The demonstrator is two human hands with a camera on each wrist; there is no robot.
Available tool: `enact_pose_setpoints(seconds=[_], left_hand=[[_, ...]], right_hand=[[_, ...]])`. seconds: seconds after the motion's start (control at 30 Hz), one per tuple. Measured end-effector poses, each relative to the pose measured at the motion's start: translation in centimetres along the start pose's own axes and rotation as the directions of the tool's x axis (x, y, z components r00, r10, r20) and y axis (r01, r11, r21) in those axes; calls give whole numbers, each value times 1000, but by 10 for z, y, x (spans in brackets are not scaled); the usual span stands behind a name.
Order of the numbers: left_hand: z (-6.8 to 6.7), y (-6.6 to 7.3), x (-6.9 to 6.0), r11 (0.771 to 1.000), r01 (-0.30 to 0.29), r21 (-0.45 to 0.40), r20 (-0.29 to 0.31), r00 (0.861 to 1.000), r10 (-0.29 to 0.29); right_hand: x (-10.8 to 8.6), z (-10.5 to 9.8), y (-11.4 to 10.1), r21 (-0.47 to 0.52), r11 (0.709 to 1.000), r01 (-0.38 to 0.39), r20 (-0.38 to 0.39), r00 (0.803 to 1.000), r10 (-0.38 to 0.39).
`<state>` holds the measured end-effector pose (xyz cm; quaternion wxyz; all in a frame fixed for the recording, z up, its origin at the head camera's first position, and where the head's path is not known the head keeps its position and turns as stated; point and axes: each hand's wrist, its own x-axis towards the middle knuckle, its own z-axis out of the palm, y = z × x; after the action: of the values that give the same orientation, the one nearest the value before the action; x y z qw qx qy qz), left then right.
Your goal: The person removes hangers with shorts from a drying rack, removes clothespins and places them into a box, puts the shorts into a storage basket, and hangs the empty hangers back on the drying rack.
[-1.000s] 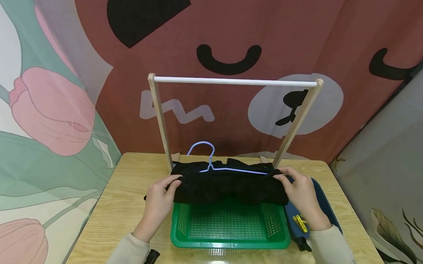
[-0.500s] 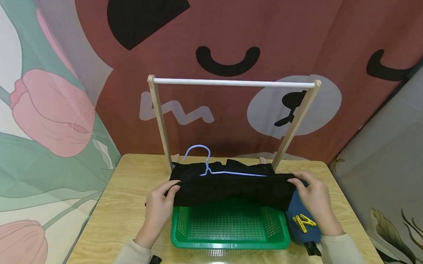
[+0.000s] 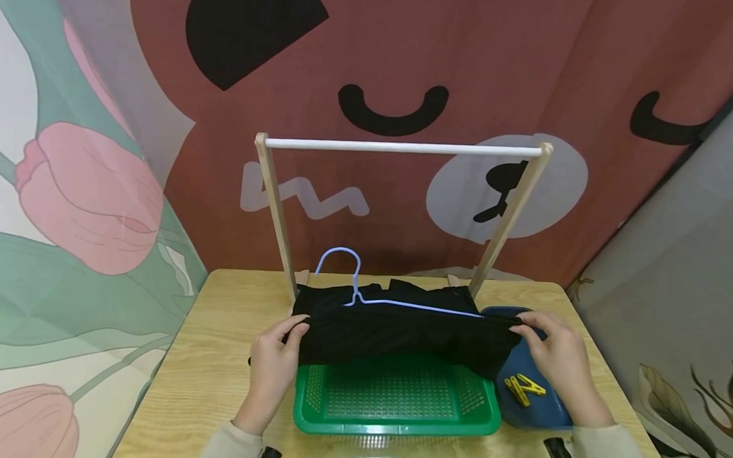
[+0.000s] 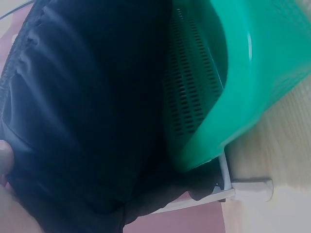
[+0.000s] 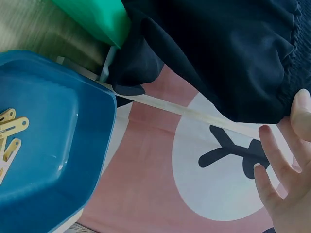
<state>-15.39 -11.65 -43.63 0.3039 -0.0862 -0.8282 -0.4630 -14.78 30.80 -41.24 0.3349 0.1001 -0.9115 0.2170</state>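
Observation:
Black cloth with a gathered edge (image 3: 400,332) is stretched between both hands, over the back part of a green basket (image 3: 397,427). The left hand (image 3: 273,367) pinches its left end between thumb and fingers. At the other end, the right hand (image 3: 562,364) pinches the edge; in the right wrist view this hand (image 5: 291,174) has its other fingers spread away from the black cloth (image 5: 218,53). A light blue hanger (image 3: 418,306) lies against the cloth, its hook up and left of centre, its lower parts hidden by fabric.
A wooden rack with a white bar (image 3: 400,147) stands behind the cloth. Right of the basket, a blue tray (image 3: 533,412) holds yellow clips (image 3: 517,391). Black straps lie near both sleeves on the wooden table (image 3: 183,370). A patterned curtain hangs behind.
The right hand has moved right and slightly down, drawing the cloth's right end outward and leaving more of the blue tray visible. The hanger's hook has shifted slightly left. The left hand has barely moved.

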Motion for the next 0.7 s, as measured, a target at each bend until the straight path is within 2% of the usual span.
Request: enact_pose_setpoints(seconds=[0.1,0.3,0.47,0.7], left_hand=[[0,0,0,1000,10,-9,-5,1000,-10],[1,0,1,1000,4,-16,-7,1000,-4],[0,1,-1,1000,5,-18,-13,1000,-5],[-1,2,-2,1000,-23,1,-22,999,23]], right_hand=[[-2,0,-2,0,998,57,-22,998,-57],[-4,3,-10,5,991,134,-11,991,-134],[-8,7,-16,29,990,140,16,990,-140],[-13,11,-21,29,993,116,63,991,-118]])
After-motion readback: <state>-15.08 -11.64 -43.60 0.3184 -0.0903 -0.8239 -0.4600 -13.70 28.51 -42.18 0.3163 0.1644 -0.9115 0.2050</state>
